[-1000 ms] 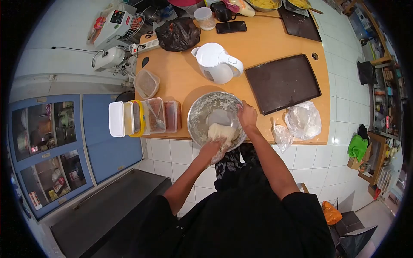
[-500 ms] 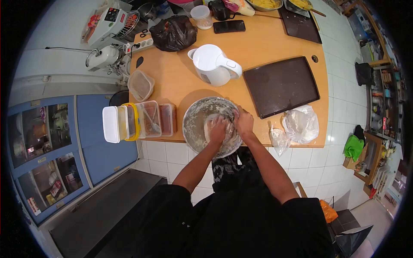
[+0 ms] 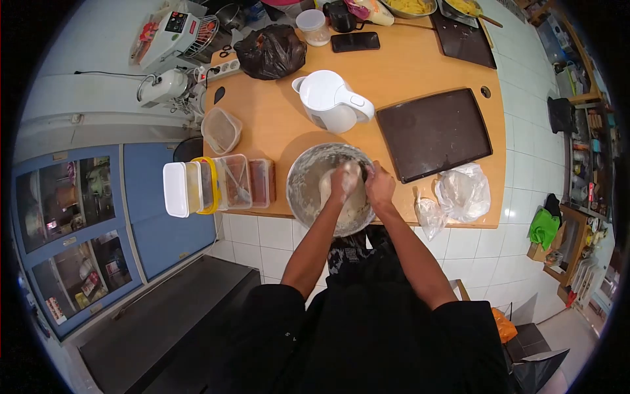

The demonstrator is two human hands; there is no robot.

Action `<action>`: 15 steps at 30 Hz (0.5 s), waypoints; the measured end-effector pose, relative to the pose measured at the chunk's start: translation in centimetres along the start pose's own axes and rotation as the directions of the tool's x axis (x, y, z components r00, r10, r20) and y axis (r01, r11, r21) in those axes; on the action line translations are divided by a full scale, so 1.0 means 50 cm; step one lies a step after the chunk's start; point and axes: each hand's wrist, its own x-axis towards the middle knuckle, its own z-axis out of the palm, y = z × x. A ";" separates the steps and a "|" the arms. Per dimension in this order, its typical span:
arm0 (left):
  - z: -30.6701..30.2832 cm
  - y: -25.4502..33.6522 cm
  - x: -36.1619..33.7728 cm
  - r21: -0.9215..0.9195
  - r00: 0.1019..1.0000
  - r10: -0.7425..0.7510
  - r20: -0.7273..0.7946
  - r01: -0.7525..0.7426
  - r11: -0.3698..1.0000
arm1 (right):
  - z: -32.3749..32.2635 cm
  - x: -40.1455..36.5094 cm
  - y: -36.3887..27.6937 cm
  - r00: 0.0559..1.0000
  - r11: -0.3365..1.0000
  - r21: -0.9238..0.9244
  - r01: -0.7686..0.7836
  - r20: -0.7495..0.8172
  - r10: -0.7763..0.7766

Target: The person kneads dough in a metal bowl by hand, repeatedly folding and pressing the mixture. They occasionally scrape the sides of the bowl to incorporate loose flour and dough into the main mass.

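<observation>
Pressing floury left hand [image 3: 345, 180] down on pale dough lump [image 3: 355, 205] inside round steel bowl [image 3: 299, 190] at orange tabletop's [image 3: 275, 125] near edge, its grip unreadable; clamping right hand [image 3: 380, 184], grip closed, on bowl's rim.

Hides much of the dough [image 3: 355, 202] in the bowl [image 3: 300, 190] beneath the left hand [image 3: 344, 181]. Cuts off food trays [image 3: 407, 6] at the top edge.

A bowl [image 3: 302, 189] of dough [image 3: 355, 201] sits at the table [image 3: 275, 131]'s near edge, kettle [image 3: 331, 100] behind it, containers [image 3: 216, 185] to its left, a baking tray [image 3: 433, 133] and bags [image 3: 462, 190] to its right.
</observation>
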 end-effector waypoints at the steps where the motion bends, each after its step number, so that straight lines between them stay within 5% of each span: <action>1: -0.013 -0.002 -0.019 0.030 0.981 0.151 0.119 -0.155 0.987 | -0.005 0.006 0.005 1.000 1.000 -0.001 -0.026 -0.009 0.026; 2: -0.026 0.003 -0.037 0.041 0.924 0.295 0.242 -0.314 0.949 | -0.011 0.017 0.007 0.998 0.999 -0.002 -0.054 -0.023 0.054; 5: -0.100 0.050 -0.144 0.453 0.785 0.431 0.445 -0.613 0.647 | -0.030 0.041 0.011 0.996 0.997 -0.010 -0.077 -0.042 0.076; 11: -0.178 0.141 -0.260 0.475 0.878 0.093 0.469 -0.340 0.811 | -0.041 0.043 0.015 0.995 0.993 -0.055 -0.102 0.007 0.103; 14: -0.175 0.126 -0.254 0.306 0.934 -0.178 0.311 0.079 0.949 | -0.038 0.042 0.024 0.997 0.997 -0.027 -0.073 0.002 0.073; 15: -0.167 0.111 -0.239 0.394 0.932 -0.264 0.248 0.152 0.907 | -0.036 0.043 0.026 0.998 0.998 -0.014 -0.056 -0.003 0.056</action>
